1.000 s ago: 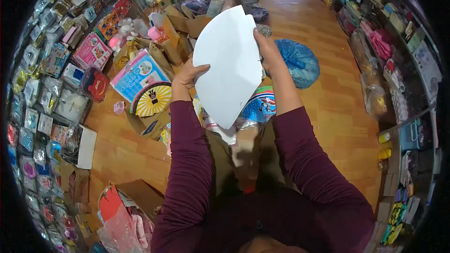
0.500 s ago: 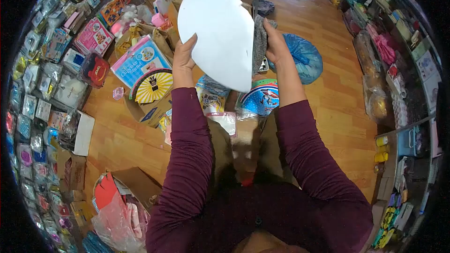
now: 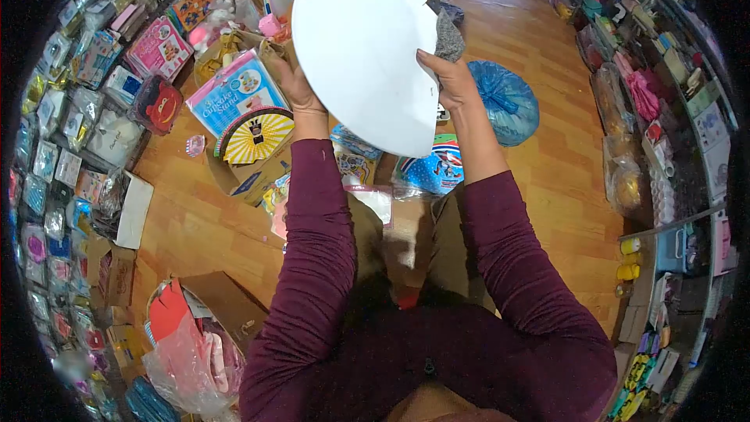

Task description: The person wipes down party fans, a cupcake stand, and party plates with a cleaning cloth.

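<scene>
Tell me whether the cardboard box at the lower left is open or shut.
Open: the cardboard box has its top uncovered, with a red sheet and clear plastic wrapping showing at its mouth.

Panel [image 3: 363, 55]: between left hand [image 3: 298, 87], at its left edge, and right hand [image 3: 457, 82], on its right edge. Left of panel: cupcake-stand package [image 3: 234, 101], fan-shaped piece [image 3: 269, 141] overlapping its lower part. Right, beyond right hand: tied bag [image 3: 504, 105] on floor [image 3: 555, 180]. Far left: packets [image 3: 48, 158] in rows. Far right: stocked shelves [image 3: 687, 219]. Near left: carton [image 3: 234, 305], plastic wrapping [image 3: 176, 379] at its front.
</scene>
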The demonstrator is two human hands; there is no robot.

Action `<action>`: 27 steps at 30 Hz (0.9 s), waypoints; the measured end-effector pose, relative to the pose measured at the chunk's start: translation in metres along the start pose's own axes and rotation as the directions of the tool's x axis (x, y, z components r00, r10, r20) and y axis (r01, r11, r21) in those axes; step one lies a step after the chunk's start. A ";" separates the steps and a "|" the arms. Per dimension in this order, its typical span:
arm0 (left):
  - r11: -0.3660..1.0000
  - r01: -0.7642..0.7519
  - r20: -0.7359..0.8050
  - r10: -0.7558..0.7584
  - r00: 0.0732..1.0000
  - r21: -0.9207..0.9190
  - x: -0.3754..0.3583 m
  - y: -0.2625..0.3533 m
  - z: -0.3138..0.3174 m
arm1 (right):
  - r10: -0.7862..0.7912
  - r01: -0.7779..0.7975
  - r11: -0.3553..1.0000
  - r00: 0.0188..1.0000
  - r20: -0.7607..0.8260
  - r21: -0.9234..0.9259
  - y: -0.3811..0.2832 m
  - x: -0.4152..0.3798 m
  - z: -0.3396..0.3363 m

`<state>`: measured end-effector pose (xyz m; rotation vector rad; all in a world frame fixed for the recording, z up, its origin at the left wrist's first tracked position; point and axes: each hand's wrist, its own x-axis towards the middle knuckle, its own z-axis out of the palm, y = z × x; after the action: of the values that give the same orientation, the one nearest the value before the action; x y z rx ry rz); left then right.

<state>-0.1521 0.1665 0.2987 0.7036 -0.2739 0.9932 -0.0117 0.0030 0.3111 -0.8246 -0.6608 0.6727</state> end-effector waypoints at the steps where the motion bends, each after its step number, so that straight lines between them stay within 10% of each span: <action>1: 0.998 0.029 0.054 -0.026 0.998 -0.052 0.005 -0.002 -0.012 | 0.036 -0.038 0.998 0.999 0.025 0.058 0.000 -0.002 0.002; 8: 0.997 0.082 0.031 -0.082 0.996 0.013 0.006 -0.034 -0.013 | 0.319 -0.346 0.927 0.930 0.181 0.147 0.020 -0.008 0.023; 27: 0.955 0.255 -0.185 -0.225 0.956 0.154 -0.024 -0.029 -0.044 | 0.428 -0.434 0.901 0.893 0.141 0.014 0.038 0.000 0.017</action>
<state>-0.1447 0.1687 0.2417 0.7900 0.0476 0.8417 -0.0347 0.0295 0.2891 -0.8986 -0.5835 1.1529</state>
